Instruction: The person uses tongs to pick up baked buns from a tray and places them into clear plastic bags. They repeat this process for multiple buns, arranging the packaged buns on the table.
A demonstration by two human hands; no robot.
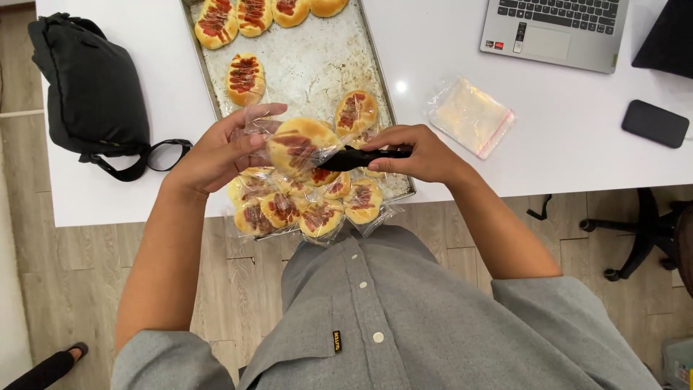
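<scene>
My left hand [220, 148] holds a clear plastic bag [254, 121] open around a golden bun with red sauce [297, 146]. My right hand [419, 153] grips black tongs [354, 157] whose tips pinch that bun at the bag's mouth. Both hands hover above the near end of a worn metal baking tray [317, 65]. Several bagged buns [303, 206] lie piled at the tray's front edge, under my hands. Unwrapped buns [245, 78] sit farther up the tray.
A stack of clear zip bags [471, 115] lies to the right of the tray on the white table [144, 195]. A laptop [552, 32] and black phone [655, 123] are at the right, a black bag [90, 90] at the left. An office chair base [639, 231] stands on the floor.
</scene>
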